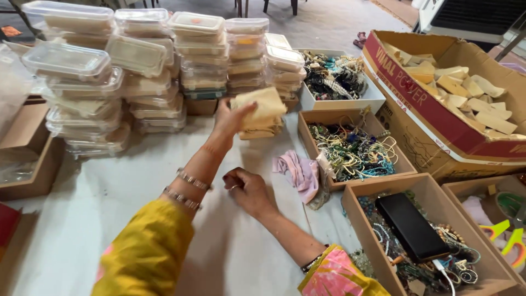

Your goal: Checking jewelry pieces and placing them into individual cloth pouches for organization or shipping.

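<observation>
- Using the stack of tan cloth pouches (pixel 262 129) as my landmark, since that's where the action is. Far to its left are the piled clear plastic containers (pixel 93 66), running in rows right up to just behind the pouches.
- My left hand (pixel 230 120) is reaching forward and is pinched shut on the top tan pouch (pixel 263 104), thumb on the near side, fingers under the far flap. The pouch is lifted and tilted off the stack, not lying flat.
- If I were coaching this: I'd keep that pinch near the pouch's edge and lift straight, so the ones underneath don't slide off. The stack already looks a bit skewed to me, so dragging sideways seems risky.
- My right hand (pixel 249 192) sits on the white tablecloth (pixel 109 186), well in front of the pouch stack. It's loosely curled and I can't see anything in it. Honestly can't tell for sure if something small is tucked inside.
- Just right of that hand, a pink cloth (pixel 300 172) is bunched up, in front and to the right of the pouches.
- Right of the pouch stack is the brown tray of beaded jewellery (pixel 350 151), with a white box of beads (pixel 337 77) behind it.
- Furthest right is the big cardboard box of tan pouches (pixel 460 93).
</observation>
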